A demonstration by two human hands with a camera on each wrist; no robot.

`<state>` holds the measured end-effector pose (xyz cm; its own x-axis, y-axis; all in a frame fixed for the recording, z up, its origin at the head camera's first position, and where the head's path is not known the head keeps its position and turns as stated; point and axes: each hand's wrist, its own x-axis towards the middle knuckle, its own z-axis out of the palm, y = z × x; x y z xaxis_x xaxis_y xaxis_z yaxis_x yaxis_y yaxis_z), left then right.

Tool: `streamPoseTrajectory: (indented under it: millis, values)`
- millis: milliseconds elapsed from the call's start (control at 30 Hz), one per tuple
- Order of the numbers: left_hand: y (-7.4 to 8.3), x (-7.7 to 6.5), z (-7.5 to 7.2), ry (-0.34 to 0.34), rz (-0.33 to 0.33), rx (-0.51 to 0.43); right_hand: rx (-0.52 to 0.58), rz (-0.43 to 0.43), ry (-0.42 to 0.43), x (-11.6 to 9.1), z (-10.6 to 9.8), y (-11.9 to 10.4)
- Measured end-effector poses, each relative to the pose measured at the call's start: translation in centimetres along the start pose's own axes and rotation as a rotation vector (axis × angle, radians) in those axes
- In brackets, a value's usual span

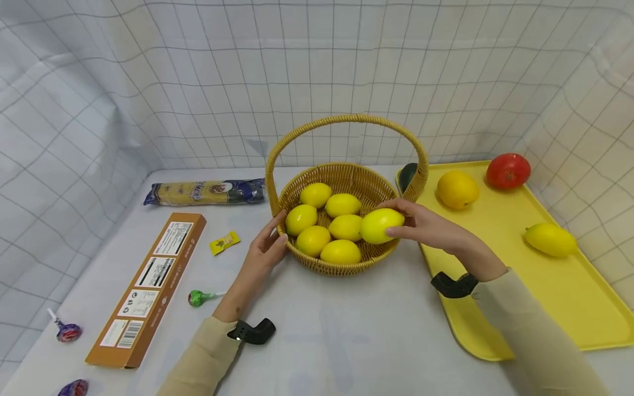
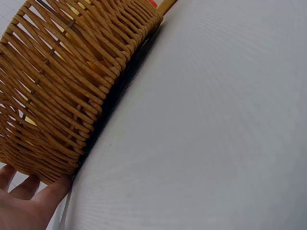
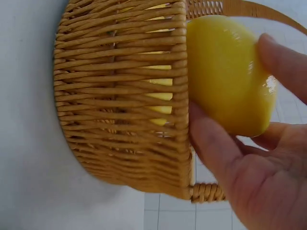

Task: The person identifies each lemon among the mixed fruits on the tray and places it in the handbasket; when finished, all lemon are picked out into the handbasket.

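Observation:
A round wicker basket (image 1: 324, 268) with a tall arched handle holds several yellow lemons (image 1: 342, 252). My left hand (image 1: 264, 250) rests against the basket's left side. In the left wrist view, its fingertips (image 2: 55, 189) touch the outer woven wall. Over the right part of the basket, my right hand (image 1: 428, 225) pinches another lemon (image 1: 378, 226) between thumb and fingers. The right wrist view shows this lemon (image 3: 225, 76) at the basket rim, with one digit close against the weave. Whether it touches the lemons below cannot be seen.
Right of the basket lies a yellow tray (image 1: 500, 231) with an orange-yellow fruit (image 1: 458, 190), a red tomato-like fruit (image 1: 508, 171), a lemon (image 1: 551, 240) and a dark green item (image 1: 407, 176). To the left are a pasta packet (image 1: 208, 192), a brown box (image 1: 148, 286), a yellow sachet (image 1: 225, 242) and lollipops (image 1: 196, 298).

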<state>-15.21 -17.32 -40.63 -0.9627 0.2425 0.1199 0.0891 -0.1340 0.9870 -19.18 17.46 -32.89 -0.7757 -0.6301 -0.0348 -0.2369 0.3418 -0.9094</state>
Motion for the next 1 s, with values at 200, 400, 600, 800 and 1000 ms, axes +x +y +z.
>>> streamPoseTrajectory:
  millis: [200, 400, 600, 800, 1000]
  values:
    - [-0.1, 0.1, -0.1, 0.0, 0.008, -0.01, -0.094, 0.005, 0.008, 1.8, 1.8, -0.4]
    - [0.0, 0.1, 0.1, 0.001, 0.004, -0.018, -0.18, 0.014, 0.09, 2.1, 3.0, -0.5]
    - [0.0, 0.1, 0.0, 0.009, 0.0, -0.014, -0.433, 0.019, 0.132, 1.6, 4.0, -0.7]
    - [0.0, 0.1, -0.1, 0.012, -0.005, -0.02, -0.544, 0.022, 0.167, 1.6, 4.6, -0.9]
    - [0.1, 0.1, 0.0, 0.003, 0.002, -0.023, -0.627, 0.023, 0.193, 1.5, 4.9, -1.0]
